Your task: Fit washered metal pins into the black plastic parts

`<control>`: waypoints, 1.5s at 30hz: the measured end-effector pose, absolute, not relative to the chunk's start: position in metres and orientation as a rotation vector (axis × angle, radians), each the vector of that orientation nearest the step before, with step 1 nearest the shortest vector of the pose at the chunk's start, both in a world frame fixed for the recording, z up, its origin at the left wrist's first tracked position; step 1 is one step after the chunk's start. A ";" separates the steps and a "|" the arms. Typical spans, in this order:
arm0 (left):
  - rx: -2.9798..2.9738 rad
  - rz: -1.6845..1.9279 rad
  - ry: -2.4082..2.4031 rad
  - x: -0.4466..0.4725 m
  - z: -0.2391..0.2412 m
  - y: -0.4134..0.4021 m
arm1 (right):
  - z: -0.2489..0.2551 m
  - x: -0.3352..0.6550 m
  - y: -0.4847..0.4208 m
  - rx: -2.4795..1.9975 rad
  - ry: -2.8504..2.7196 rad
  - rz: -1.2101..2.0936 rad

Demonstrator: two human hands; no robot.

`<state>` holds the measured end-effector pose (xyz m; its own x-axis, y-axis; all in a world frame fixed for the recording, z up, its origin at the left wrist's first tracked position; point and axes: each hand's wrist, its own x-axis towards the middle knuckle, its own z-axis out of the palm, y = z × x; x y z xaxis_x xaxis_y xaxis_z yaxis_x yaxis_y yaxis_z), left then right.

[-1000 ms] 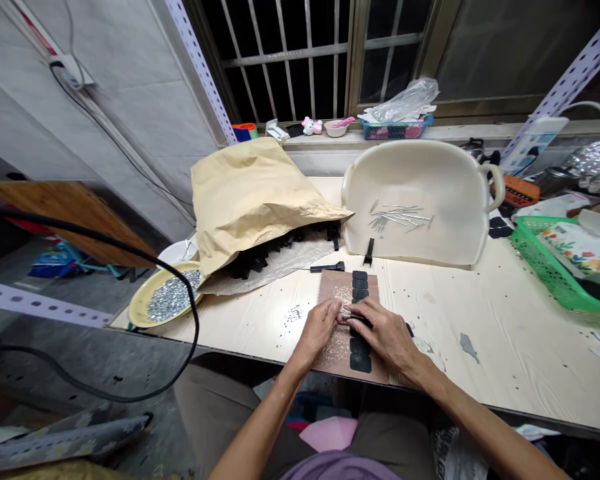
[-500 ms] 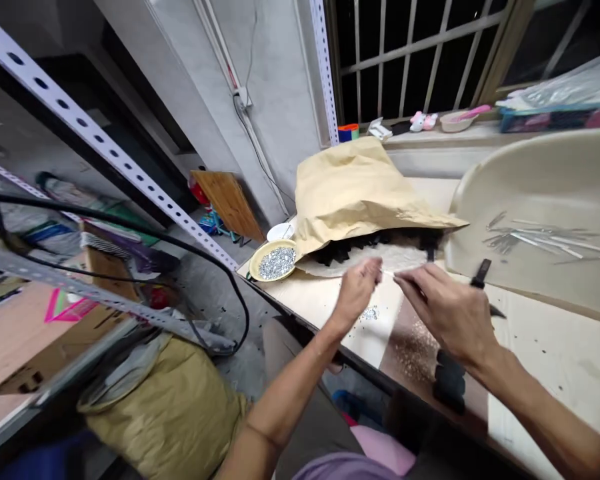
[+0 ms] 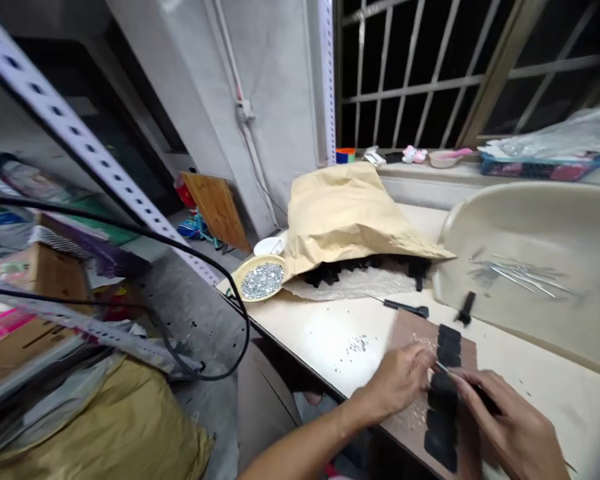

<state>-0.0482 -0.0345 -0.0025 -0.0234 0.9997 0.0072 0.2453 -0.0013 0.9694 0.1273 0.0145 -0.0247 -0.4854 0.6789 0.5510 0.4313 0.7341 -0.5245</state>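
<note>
My left hand (image 3: 405, 379) pinches one end of a thin metal rod (image 3: 441, 367) over a row of black blocks (image 3: 443, 417). From the other side my right hand (image 3: 513, 417) closes on the rod, with a dark handle-like piece (image 3: 486, 399) partly hidden in its fingers. The black row lies on a brown board (image 3: 405, 327) strewn with pale crumbs. Behind my hands rests a black piece (image 3: 405, 307) with a thin metal shaft. Another short black piece (image 3: 466, 308) lies to its right. A paper sack (image 3: 345, 207) lies with its mouth towards me, black parts inside.
A yellow bowl (image 3: 261, 279) of small silvery bits stands at the table's left edge, beside a white bowl (image 3: 269, 246). Loose bits (image 3: 359, 343) are scattered on the table. At right, a large cream basin (image 3: 520, 220) holds metal rods (image 3: 517, 272). A black cable (image 3: 247, 330) loops at left.
Both hands have moved from in front of the sack's mouth towards me and to the right, over the black row. The view has shifted, and more of the board shows.
</note>
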 end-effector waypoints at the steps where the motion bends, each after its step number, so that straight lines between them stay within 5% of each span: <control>1: 1.385 1.097 1.389 -0.046 0.001 -0.034 | -0.020 0.130 0.011 -0.901 -2.185 0.428; 16: 0.574 1.203 0.969 -0.042 0.010 -0.020 | 0.006 0.129 0.007 -1.107 -2.128 0.561; 34: 0.659 1.257 1.190 -0.028 -0.003 -0.020 | 0.002 0.137 0.003 -1.128 -2.191 0.536; 45: 0.857 0.941 1.229 -0.055 0.002 -0.013 | 0.001 0.137 0.003 -0.997 -2.377 0.134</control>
